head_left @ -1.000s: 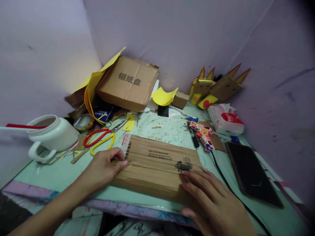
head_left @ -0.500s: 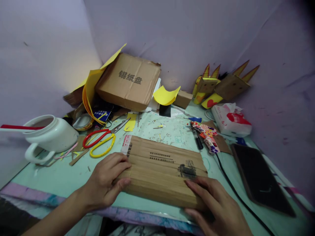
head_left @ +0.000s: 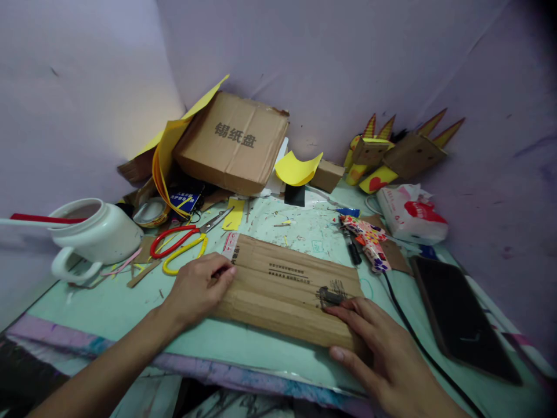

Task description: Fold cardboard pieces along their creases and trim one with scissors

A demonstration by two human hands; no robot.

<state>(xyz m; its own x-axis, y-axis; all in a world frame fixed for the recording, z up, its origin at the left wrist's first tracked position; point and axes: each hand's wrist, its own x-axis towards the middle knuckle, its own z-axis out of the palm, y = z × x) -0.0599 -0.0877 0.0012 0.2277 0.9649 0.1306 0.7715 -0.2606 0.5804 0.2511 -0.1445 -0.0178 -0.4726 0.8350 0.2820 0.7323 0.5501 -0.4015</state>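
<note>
A creased brown cardboard piece (head_left: 278,290) lies on the table in front of me, with printed lines and a black scribble on its top. My left hand (head_left: 200,284) pinches its left edge between thumb and curled fingers. At the right end, my right hand (head_left: 374,342) has its fingers on top beside the scribble and its thumb at the near edge. Beyond my left hand lie scissors (head_left: 185,247) with one red and one yellow handle. A black marker (head_left: 351,248) and a flower-patterned glue gun (head_left: 368,241) rest past the cardboard's far right corner.
At left stands a white mug (head_left: 96,235). A large cardboard box (head_left: 232,145) leans at the back beside yellow sheets (head_left: 163,154). On the right are a tissue pack (head_left: 411,212), a dark tablet (head_left: 463,319) and a black cord (head_left: 411,322). Paper scraps litter the green tabletop (head_left: 117,313).
The cardboard's near edge has shifted slightly away from me. My left hand has moved up along the left edge, its fingers curling more. The view has shifted a little.
</note>
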